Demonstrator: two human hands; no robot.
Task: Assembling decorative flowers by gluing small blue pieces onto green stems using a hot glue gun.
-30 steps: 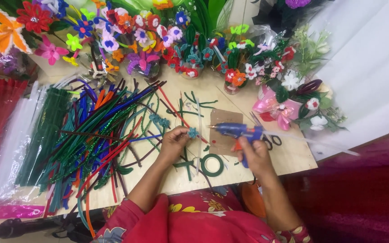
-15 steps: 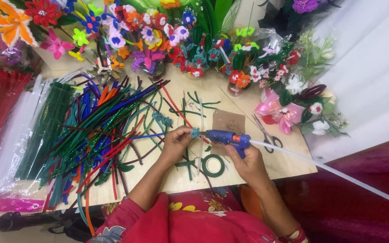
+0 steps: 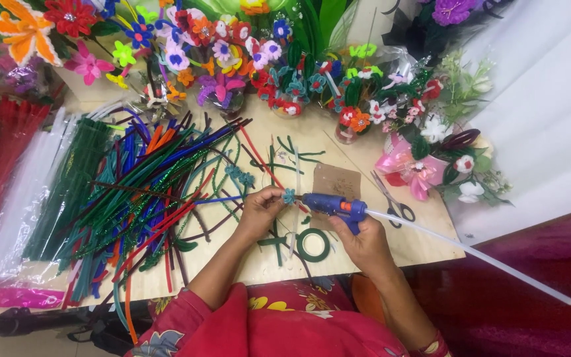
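The roll of tape [image 3: 314,244] lay on the tabletop [image 3: 424,241], near its front edge. Left of the roll of tape spread the heap of pipe cleaners [image 3: 140,198]. Behind it lay the cardboard piece [image 3: 336,180], and farther behind stood the row of pipe-cleaner flowers [image 3: 266,53]. Right of it lay the scissors [image 3: 391,198]. The glue gun [image 3: 335,206] was just behind the roll, the small flower [image 3: 289,196] to the gun's left.

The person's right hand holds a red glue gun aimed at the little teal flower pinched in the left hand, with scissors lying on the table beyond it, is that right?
Not quite: the glue gun is blue, not red, as the head view shows. The right hand does hold it, aimed at the little teal flower pinched in the left hand, with the scissors beyond.
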